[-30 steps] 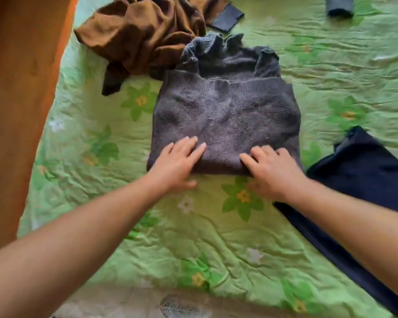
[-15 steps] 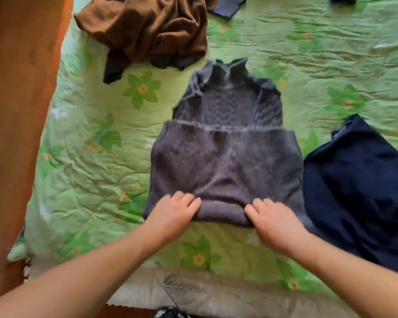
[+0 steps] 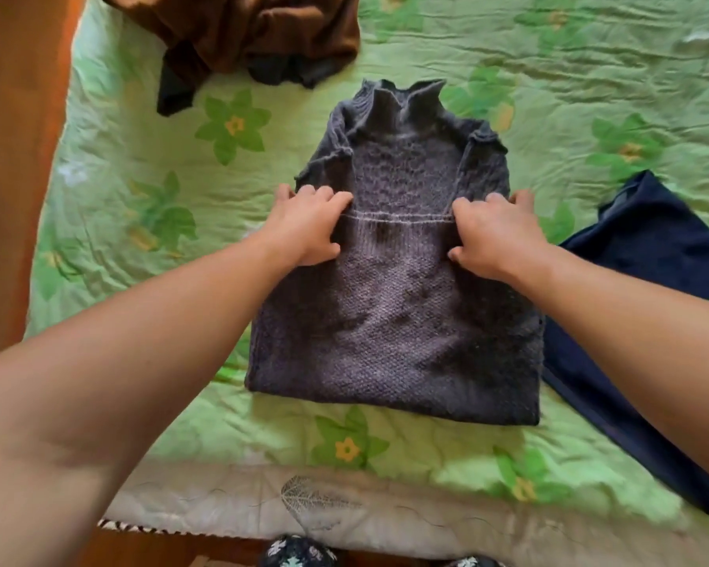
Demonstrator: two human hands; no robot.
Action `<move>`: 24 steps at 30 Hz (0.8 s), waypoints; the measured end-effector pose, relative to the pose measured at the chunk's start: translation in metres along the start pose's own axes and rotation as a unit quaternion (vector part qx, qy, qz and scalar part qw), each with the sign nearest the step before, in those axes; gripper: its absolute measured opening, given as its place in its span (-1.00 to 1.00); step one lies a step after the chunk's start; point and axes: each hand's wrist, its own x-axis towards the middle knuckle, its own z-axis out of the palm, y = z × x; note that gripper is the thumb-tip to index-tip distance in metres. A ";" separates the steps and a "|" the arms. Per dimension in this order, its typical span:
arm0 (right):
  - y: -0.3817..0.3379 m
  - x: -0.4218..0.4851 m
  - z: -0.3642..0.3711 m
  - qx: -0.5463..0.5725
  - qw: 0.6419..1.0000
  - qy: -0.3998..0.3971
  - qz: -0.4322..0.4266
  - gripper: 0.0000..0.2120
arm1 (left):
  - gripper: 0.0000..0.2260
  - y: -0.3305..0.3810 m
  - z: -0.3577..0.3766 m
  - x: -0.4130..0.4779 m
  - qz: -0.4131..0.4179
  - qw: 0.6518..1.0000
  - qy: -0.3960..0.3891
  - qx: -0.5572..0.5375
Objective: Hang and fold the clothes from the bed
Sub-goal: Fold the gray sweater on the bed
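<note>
Both hands have moved up from the near fold; left hand (image 3: 306, 227) and right hand (image 3: 494, 233) now grasp the grey knitted sweater's (image 3: 393, 321) hem edge for another fold

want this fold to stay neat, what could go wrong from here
1. The left hand and right hand pinch only the grey sweater hem, so the folded layer may sag.
2. The navy garment touches its right edge and could get dragged.
</note>
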 end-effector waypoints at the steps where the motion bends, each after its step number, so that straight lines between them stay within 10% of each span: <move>1: -0.002 -0.005 -0.004 0.017 0.999 0.034 -0.021 -0.69 | -0.50 0.002 -0.007 -0.004 0.009 1.000 0.010 0.009; 8: -0.020 -0.135 0.028 0.104 0.966 0.176 -0.161 -0.86 | -0.69 -0.006 0.010 -0.118 0.102 0.967 0.216 -0.084; 12: -0.036 -0.174 0.066 0.085 0.969 0.159 -0.168 -0.88 | -0.91 -0.001 0.052 -0.154 0.110 0.975 0.187 -0.059; 21: -0.047 -0.183 0.076 0.051 0.967 0.020 -0.249 -0.90 | -0.69 0.028 0.067 -0.183 0.207 0.971 -0.074 -0.097; 24: -0.045 -0.180 0.065 0.074 0.971 -0.047 -0.223 -0.58 | -0.60 0.026 0.052 -0.165 0.137 0.972 -0.041 -0.187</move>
